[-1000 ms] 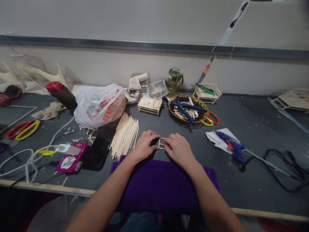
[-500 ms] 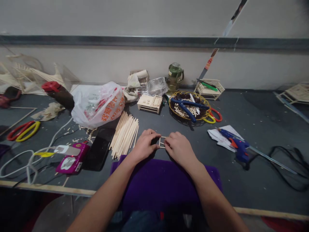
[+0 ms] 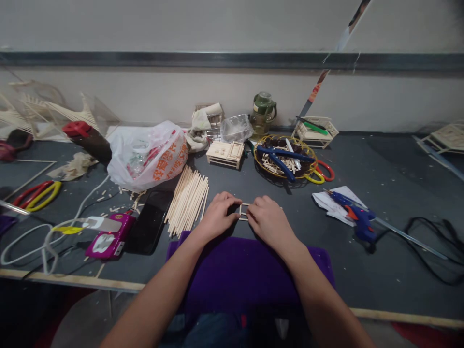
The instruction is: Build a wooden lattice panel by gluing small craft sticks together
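A small frame of thin wooden sticks point(image 3: 244, 205) lies on the dark table between my hands. My left hand point(image 3: 220, 212) pinches its left end between thumb and fingers. The right end is covered by my right hand point(image 3: 266, 215), whose fingers are bent down onto it. To the left of my left hand lies a bundle of loose wooden sticks point(image 3: 186, 200). Under my forearms a purple cloth point(image 3: 250, 270) drapes over the table's near edge.
Left are a black phone point(image 3: 150, 222), a magenta power bank point(image 3: 110, 236), scissors point(image 3: 43, 195) and a plastic bag point(image 3: 147, 154). Behind stand a small stick model point(image 3: 225, 153) and a wire basket point(image 3: 284, 157) holding blue-handled pliers. A blue glue gun point(image 3: 351, 210) lies right, its cord trailing.
Both hands stay on the stick frame with almost no movement. The whole view has shifted very slightly. A shiny rod-like thing has come in at the far left edge, by the scissors.
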A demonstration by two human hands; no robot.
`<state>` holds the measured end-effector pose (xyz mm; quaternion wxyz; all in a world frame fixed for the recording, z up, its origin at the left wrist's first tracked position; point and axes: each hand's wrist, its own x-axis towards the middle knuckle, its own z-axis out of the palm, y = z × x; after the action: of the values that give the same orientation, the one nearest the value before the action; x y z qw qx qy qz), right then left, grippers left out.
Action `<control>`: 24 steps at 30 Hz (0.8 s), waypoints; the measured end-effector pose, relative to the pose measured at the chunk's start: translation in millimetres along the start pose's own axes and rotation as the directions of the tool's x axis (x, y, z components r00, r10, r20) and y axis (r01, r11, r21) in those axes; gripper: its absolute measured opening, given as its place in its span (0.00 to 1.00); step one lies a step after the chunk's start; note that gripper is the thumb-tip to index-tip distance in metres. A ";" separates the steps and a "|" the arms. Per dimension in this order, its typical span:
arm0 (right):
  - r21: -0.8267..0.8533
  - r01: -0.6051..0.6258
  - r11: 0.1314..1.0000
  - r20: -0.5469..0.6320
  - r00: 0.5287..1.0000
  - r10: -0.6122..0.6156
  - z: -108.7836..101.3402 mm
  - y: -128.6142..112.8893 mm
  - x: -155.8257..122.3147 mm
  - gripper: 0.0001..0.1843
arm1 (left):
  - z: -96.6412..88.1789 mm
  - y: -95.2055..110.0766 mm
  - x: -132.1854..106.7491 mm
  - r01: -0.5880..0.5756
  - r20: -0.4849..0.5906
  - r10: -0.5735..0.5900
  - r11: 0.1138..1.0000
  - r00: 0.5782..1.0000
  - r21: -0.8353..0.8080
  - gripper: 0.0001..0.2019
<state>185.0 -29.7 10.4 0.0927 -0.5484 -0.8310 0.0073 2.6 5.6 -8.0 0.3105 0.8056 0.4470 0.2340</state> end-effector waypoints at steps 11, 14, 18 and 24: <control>-0.009 0.005 1.000 0.017 1.000 -0.005 1.4 0.3 0.5 0.11 | -0.4 1.9 1.8 0.028 -0.005 -0.028 1.000 1.000 -0.003 0.16; -0.016 0.009 1.000 0.012 1.000 -0.009 1.3 0.3 0.3 0.12 | 0.3 1.7 2.1 0.029 -0.002 -0.029 1.000 1.000 0.000 0.16; -0.031 0.011 0.999 0.010 1.000 -0.011 0.2 0.0 0.0 0.12 | 1.0 1.2 2.2 0.026 0.002 -0.026 1.000 1.000 0.006 0.16; -0.025 0.012 1.000 0.026 1.000 -0.011 -2.3 -2.5 0.9 0.11 | 0.5 1.2 2.1 0.030 0.002 -0.030 0.999 1.000 0.012 0.15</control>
<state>182.8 -30.1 13.1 0.0751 -0.5445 -0.8354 0.0035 4.7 6.8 -7.2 0.3098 0.8008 0.4601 0.2258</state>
